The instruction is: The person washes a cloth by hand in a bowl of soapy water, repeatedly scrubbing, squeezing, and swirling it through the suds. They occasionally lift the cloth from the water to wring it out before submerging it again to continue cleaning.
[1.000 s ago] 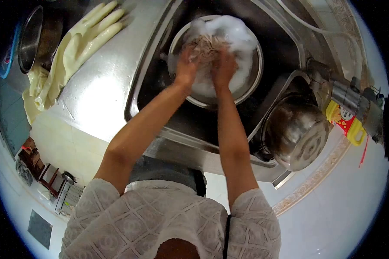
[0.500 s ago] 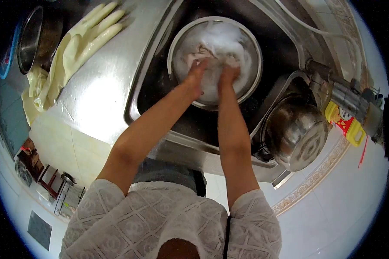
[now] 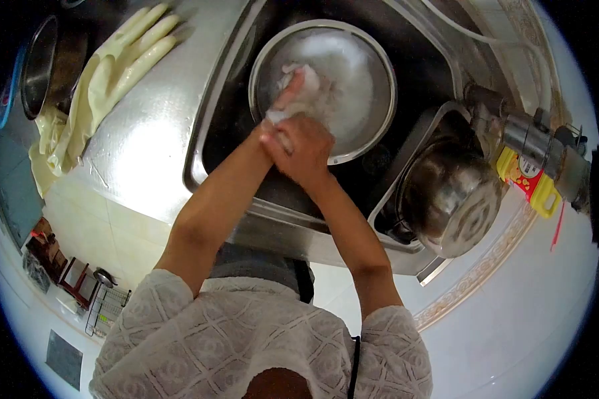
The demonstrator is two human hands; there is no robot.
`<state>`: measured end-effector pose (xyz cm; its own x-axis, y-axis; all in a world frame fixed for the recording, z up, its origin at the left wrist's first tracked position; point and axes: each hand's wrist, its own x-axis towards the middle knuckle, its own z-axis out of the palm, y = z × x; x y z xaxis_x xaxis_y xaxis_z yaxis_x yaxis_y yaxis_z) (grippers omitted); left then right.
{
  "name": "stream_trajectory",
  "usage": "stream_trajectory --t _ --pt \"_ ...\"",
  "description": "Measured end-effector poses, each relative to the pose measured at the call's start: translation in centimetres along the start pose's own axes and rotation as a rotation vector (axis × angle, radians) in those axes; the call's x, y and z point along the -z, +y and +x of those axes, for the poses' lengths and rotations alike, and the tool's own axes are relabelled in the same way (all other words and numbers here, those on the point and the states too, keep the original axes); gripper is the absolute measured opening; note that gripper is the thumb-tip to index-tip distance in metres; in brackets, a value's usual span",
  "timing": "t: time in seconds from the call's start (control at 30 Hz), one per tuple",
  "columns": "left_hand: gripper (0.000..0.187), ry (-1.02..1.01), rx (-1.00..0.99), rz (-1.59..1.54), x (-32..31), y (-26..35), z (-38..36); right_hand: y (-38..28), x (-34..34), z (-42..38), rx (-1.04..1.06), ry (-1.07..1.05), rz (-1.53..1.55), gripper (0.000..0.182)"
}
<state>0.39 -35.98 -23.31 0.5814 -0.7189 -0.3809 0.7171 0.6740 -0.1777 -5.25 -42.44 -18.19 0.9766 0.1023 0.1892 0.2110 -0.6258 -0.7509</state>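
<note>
A round metal bowl (image 3: 391,100) of sudsy water stands in the sink, with thick white foam (image 3: 349,63) on the water. My left hand (image 3: 291,92) is over the left side of the bowl, closed about what looks like a pale, wet cloth (image 3: 309,81); suds and cloth cover most of its fingers. My right hand (image 3: 304,147) crosses at the bowl's near rim, its fingers wrapped round my left wrist, where white suds show.
The dark sink basin (image 3: 229,146) surrounds the bowl. An upturned metal pot (image 3: 449,199) sits in the smaller basin, near the faucet (image 3: 529,139) and a yellow-and-red bottle (image 3: 527,181). Pale rubber gloves (image 3: 103,86) lie on the steel counter (image 3: 153,120), beside a dark pan (image 3: 40,66).
My right hand has left the foam and moved left onto my left wrist. My left hand has shifted slightly left and up, with the pale cloth about it. The foam has spread out.
</note>
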Motion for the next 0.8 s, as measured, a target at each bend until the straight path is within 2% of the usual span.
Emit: stream_trajectory --t 0.03,0.07,0.13,0.17,0.2,0.23,0.3,0.33,0.4,0.43,0.5,0.53,0.57,0.63,0.67,0.73,0.77,0.8 --pt "0.042 0.104 -0.047 0.098 -0.1 -0.2 0.1 0.5 -0.3 0.2 -0.103 0.012 -0.128 0.018" --pt "0.042 0.209 -0.095 0.196 -0.1 -0.5 0.2 1.1 -0.5 0.6 -0.103 0.011 -0.127 0.018" --pt "0.042 0.423 -0.187 0.391 -0.3 -1.2 0.4 2.2 -0.5 1.7 -0.328 0.086 -0.319 0.016" --pt "0.042 0.525 -0.234 0.490 -0.5 -1.3 0.6 2.6 0.0 2.8 -0.473 0.041 -0.378 0.015" --pt "0.043 0.496 -0.212 0.455 -1.0 -1.4 0.7 3.1 0.6 3.7 -0.621 -0.008 -0.435 0.015" --pt "0.043 0.498 -0.210 0.456 -1.5 -1.6 0.7 4.8 0.7 4.0 -0.624 -0.008 -0.434 0.015" --pt "0.043 0.592 -0.214 0.624 -2.4 -1.9 0.8 8.8 0.9 3.5 -1.112 0.236 0.671 0.022" --pt "0.043 0.590 -0.221 0.628 -2.3 -1.5 0.8 9.9 1.5 2.6 -1.105 0.235 0.676 0.022" --pt "0.046 0.447 -0.307 0.682 -1.5 -0.7 0.7 10.9 2.7 0.6 -1.086 0.219 1.119 0.033" --pt "0.046 0.450 -0.301 0.673 -1.9 -0.2 0.1 9.4 3.6 0.1 -1.095 0.219 1.111 0.033" --pt "0.056 0.347 -0.217 0.759 -2.8 1.6 -0.7 7.0 5.6 -0.1 -1.241 0.089 1.152 0.038" --pt "0.059 0.317 -0.183 0.910 -2.8 1.9 -0.8 7.5 5.5 -1.0 -1.249 0.043 1.231 0.039" --pt "0.059 0.316 -0.183 0.911 -2.4 2.0 -0.8 7.1 5.6 -1.1 -1.247 0.044 1.232 0.039" --pt "0.055 0.335 -0.196 1.260 -1.9 2.1 -1.0 6.2 5.6 -0.8 -1.256 0.139 1.195 0.040" --pt "0.055 0.337 -0.196 1.265 -1.6 2.2 -1.1 5.9 5.8 -0.4 -1.255 0.140 1.200 0.040" --pt "0.036 0.619 -0.266 1.605 -1.8 2.1 -1.4 5.5 6.4 0.6 -1.162 0.410 1.235 0.037" --pt "0.036 0.612 -0.266 1.607 -1.7 2.1 -1.6 5.5 6.7 0.8 -1.159 0.415 1.234 0.037" --pt "0.039 0.614 -0.327 1.657 -1.7 2.3 -1.8 5.6 7.0 0.9 -1.066 0.461 1.154 0.030"
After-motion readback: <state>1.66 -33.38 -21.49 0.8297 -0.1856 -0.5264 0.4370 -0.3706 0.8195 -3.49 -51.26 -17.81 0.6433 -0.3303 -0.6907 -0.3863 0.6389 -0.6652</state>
